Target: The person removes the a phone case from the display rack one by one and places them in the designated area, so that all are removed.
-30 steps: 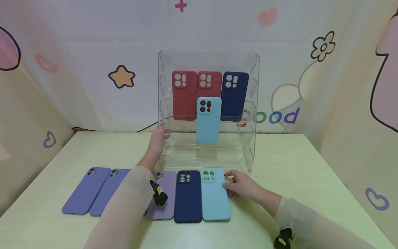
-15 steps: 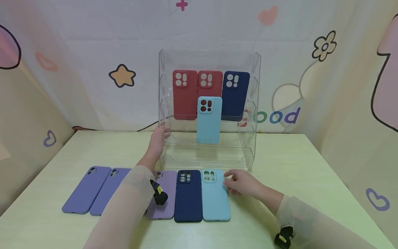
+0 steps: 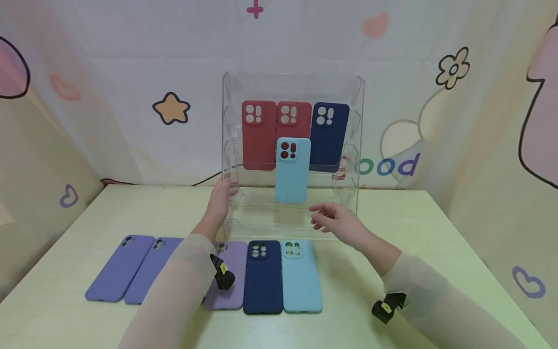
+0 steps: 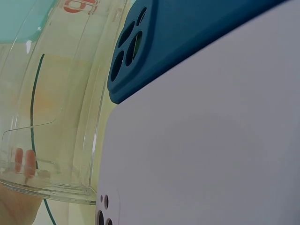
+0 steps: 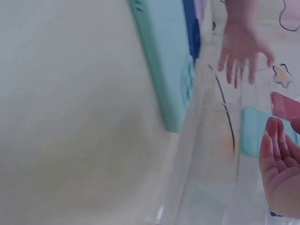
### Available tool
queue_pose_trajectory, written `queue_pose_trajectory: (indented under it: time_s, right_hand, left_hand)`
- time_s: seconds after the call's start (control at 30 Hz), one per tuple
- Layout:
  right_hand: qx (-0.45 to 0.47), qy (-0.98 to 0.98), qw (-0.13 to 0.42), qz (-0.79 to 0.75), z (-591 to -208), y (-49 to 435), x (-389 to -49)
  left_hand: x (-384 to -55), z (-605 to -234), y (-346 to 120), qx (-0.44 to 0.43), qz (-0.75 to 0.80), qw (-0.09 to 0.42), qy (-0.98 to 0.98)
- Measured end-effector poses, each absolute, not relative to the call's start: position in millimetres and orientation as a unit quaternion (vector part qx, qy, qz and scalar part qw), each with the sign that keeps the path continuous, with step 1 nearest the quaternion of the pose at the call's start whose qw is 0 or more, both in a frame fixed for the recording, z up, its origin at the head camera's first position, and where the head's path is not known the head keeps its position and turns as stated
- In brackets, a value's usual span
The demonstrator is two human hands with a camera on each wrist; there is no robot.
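Observation:
My left hand (image 3: 219, 202) rests against the left side of a clear tiered display stand (image 3: 361, 97), its fingers extended along the panel. In front of the stand's lower right, my right hand (image 3: 342, 225) hovers with bent fingers and nothing in it. A light blue phone case (image 3: 291, 177) stands upright on a middle tier. Behind and above it are two red phone cases (image 3: 258, 145) and a navy phone case (image 3: 328, 145). Flat on the table lie another light blue case (image 3: 302, 286), a second navy case (image 3: 263, 283) and a lilac case (image 3: 235, 261).
Two violet phone cases (image 3: 119, 271) lie farther left on the pale table (image 3: 383, 213), one partly covered by my left sleeve (image 3: 174, 286). A patterned curtain (image 3: 131, 63) hangs behind. A dark cable (image 3: 209, 178) runs behind the table's back edge.
My right hand has left the edge of the light blue case on the table and moved up and forward toward the stand. The left hand and the cases stay put.

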State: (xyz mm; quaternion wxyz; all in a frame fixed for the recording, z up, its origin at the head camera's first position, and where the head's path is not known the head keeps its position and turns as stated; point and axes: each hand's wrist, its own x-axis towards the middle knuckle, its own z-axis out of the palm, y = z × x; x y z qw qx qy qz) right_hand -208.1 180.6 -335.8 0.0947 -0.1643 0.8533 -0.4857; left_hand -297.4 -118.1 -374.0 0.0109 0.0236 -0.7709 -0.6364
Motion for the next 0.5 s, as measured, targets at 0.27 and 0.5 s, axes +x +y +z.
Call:
queue_pose_trajectory:
  time_s: [0.27,0.5]
  right_hand:
    - [-0.131,0.853,0.029,-0.505,-315.1,180.6,-235.4]
    - [-0.108,0.861,-0.006,-0.497,-308.9,177.4,-251.9]
  left_hand:
    - [-298.2,-376.9,-118.5,0.021,-0.634,0.015,-0.773]
    - [-299.9,-377.6,-119.8,0.012,-0.630,0.014,-0.776]
